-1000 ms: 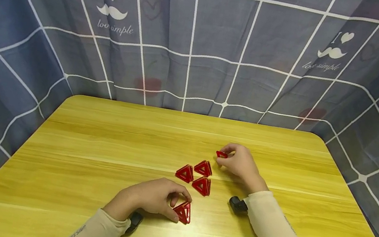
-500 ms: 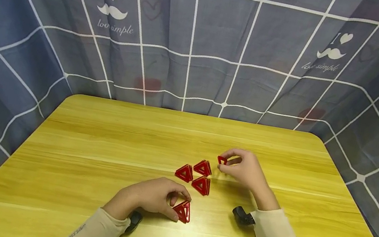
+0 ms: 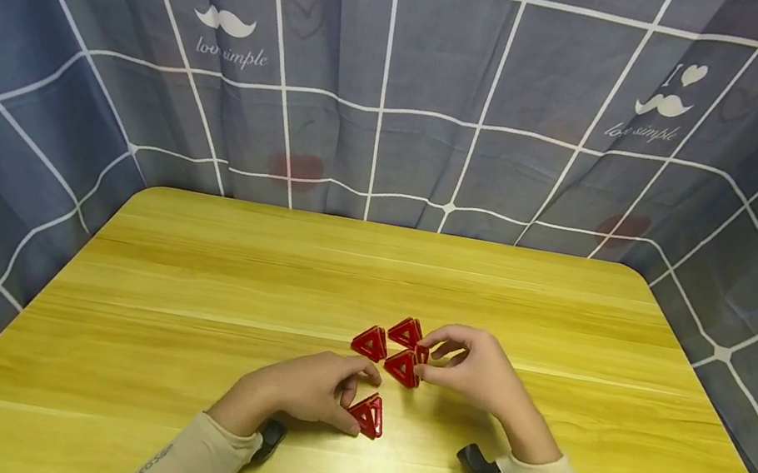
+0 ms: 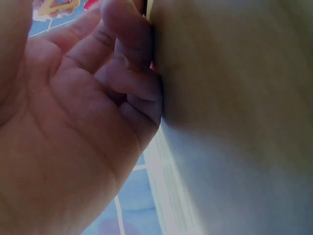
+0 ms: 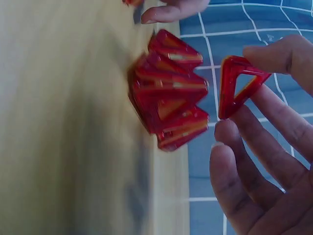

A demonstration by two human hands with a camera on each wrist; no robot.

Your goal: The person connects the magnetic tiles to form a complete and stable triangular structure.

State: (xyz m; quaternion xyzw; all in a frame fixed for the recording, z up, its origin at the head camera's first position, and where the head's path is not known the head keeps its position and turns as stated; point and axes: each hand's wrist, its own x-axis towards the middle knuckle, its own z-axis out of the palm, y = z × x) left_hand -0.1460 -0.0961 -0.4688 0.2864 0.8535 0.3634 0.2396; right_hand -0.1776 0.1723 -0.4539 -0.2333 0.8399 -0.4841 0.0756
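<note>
My right hand (image 3: 480, 373) pinches a loose red triangular tile (image 5: 227, 90) with an open centre between thumb and fingertips. It is beside three small red pyramids made of such tiles. In the head view these are a left pyramid (image 3: 369, 342), a back pyramid (image 3: 405, 332) and a front pyramid (image 3: 402, 367); right-hand fingertips overlap the cluster's right side. Nearer the person, my left hand (image 3: 314, 386) rests on its side on the table, thumb tip at another red pyramid (image 3: 369, 415). Its index finger is raised just above that pyramid's top. The left wrist view shows mostly palm (image 4: 73, 122).
The pieces stand on a yellow wood-grain table (image 3: 228, 269). A grey-blue checked curtain (image 3: 424, 67) surrounds its back and sides. Black wrist cameras, left camera (image 3: 269, 441) and right camera (image 3: 481, 466), hang under the wrists.
My right hand has come toward the person and left with the tile, up to the pyramid cluster. The left index finger has lifted off the nearest pyramid, which has shifted slightly away from the person.
</note>
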